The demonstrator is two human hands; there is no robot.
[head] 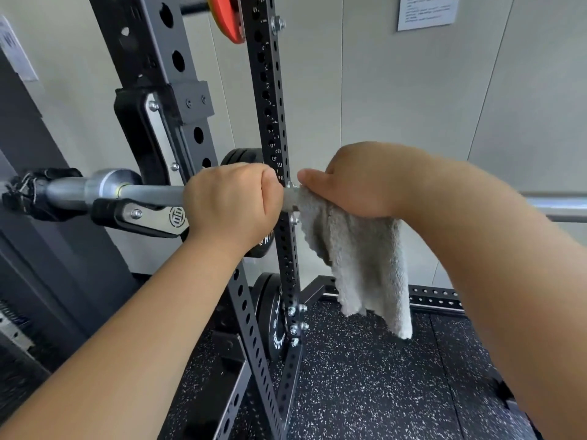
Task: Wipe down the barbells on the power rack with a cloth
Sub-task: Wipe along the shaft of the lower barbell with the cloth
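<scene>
A pale panelled wall (413,90) fills the back, and a black speckled floor (365,376) lies below. The rack (149,58) stands at left and centre: 1 grey upright with large round holes in front, and 1 thinner black upright with small numbered holes behind it.

The bar (152,193) runs level from the left edge of the view to the right edge, resting on the rack's front upright. Its thick silver sleeve sticks out past the upright to the left, and something black, too blurred to name, sits on the sleeve's end.

The grey cloth (365,265) is draped over the bar to the right of the uprights. Most of it hangs loose below the bar, above the floor.

Black plates (273,322) are stored low on the rear upright, more sit behind at bar height, and a red plate (227,17) shows at the top.

The right hand (365,179) is curled over the cloth and grips it round the bar, thumb pointing left. The left hand (232,204) is a fist closed round the bare bar, just left of the cloth and nearly touching the right thumb.

The hook (149,217), black with a steel side plate, holds the bar just left of the left hand. A paper (427,11) is stuck to the wall at top right.
</scene>
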